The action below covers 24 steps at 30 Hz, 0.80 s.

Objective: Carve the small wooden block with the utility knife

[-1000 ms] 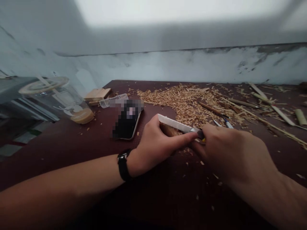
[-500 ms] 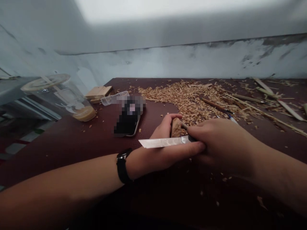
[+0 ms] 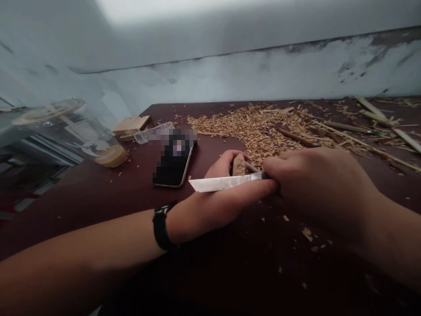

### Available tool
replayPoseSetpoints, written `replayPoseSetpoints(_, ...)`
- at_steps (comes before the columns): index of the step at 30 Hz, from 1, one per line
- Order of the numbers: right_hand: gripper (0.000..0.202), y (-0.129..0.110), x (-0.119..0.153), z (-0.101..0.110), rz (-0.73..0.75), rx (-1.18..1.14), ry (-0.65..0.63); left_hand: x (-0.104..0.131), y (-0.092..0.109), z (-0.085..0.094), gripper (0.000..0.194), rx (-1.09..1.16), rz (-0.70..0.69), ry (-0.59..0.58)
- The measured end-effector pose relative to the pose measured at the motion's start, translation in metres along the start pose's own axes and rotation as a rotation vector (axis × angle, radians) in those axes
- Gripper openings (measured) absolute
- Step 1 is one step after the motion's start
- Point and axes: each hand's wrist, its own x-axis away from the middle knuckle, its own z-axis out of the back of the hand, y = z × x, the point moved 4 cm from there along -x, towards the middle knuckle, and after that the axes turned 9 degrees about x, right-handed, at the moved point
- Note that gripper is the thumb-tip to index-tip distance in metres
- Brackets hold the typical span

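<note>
My left hand (image 3: 213,206), with a black watch (image 3: 161,226) on its wrist, is wrapped around a small rough piece of wood (image 3: 238,166). Its thumb stretches along the near side of the knife toward my other hand. The knife (image 3: 220,184) is gripped in my right hand (image 3: 315,188), which covers most of the handle. Its pale, slant-tipped blade points left, lying across in front of the wood. A thin grey rod-like part shows between the wood and my right fist; I cannot tell what it belongs to.
A heap of wood shavings (image 3: 253,131) covers the back of the dark red table (image 3: 138,197). Left stand a phone (image 3: 174,162), a clear plastic box (image 3: 154,133), a wood block (image 3: 131,125) and a plastic cup (image 3: 88,136) with brown liquid. Thin tools (image 3: 296,137) and strips lie right.
Both hands, the wood and the knife sit slightly higher in view, and the right fist has turned a little. The view has shifted and tilted slightly. Both grips stay the same.
</note>
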Motion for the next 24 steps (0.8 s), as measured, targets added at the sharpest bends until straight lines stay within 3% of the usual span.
replayPoseSetpoints(3, 0.026, 0.0, 0.002, 0.001, -0.054, 0.02, 0.034, 0.0, -0.002, -0.007, 0.057, 0.121, 0.053, -0.098)
replayPoseSetpoints(9, 0.032, -0.002, 0.004, 0.001, -0.116, -0.026, 0.001, 0.0, -0.002, -0.004, 0.055, 0.054, -0.016, -0.074)
replayPoseSetpoints(15, 0.019, -0.011, 0.002, -0.005, 0.173, -0.327, -0.042, 0.001, -0.001, -0.001, 0.056, -0.113, -0.091, -0.228)
replayPoseSetpoints(20, 0.01, -0.013, 0.003, 0.0, 0.263, -0.323, 0.022, 0.002, 0.001, 0.0, 0.065, -0.153, -0.185, -0.32)
replayPoseSetpoints(24, 0.007, -0.014, 0.003, 0.001, 0.268, -0.306, 0.028, 0.002, -0.002, 0.002, 0.071, -0.18, -0.212, -0.287)
